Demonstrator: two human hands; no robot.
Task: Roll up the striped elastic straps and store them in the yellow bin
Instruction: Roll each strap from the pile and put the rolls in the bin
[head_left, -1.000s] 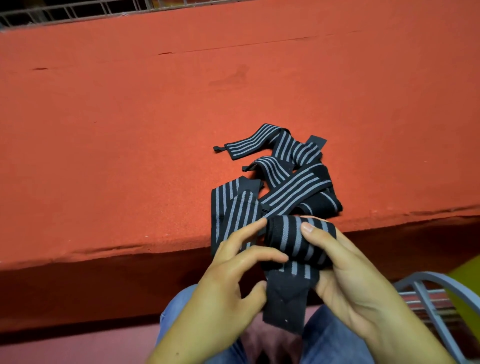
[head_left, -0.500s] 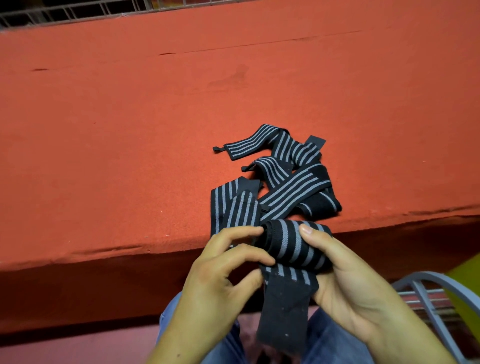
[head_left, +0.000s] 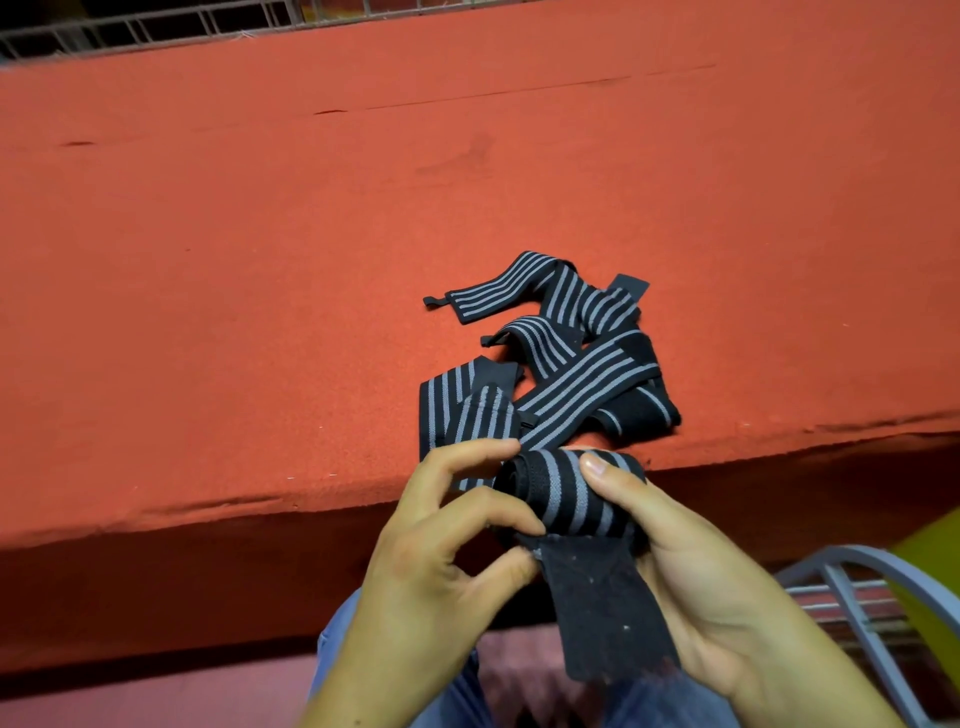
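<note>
Strap roll (head_left: 561, 499) — left hand (head_left: 431, 561), right hand (head_left: 717, 587)

The scene is taken by one wide-angle camera worn on the head, pointed forward and down over the red surface (head_left: 311, 260). The left hand (head_left: 441, 561), right hand (head_left: 717, 582) and rolled strap (head_left: 571, 493) are framed close at 6 o'clock. A metal railing (head_left: 171, 28) is caught far off at 11 o'clock.

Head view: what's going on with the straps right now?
A person holds a mostly rolled striped strap over their lap. The right hand wraps it and the left hand pinches its end. Its black tail hangs loose. More straps lie unrolled on the red mat. The yellow bin barely shows at right.
</note>
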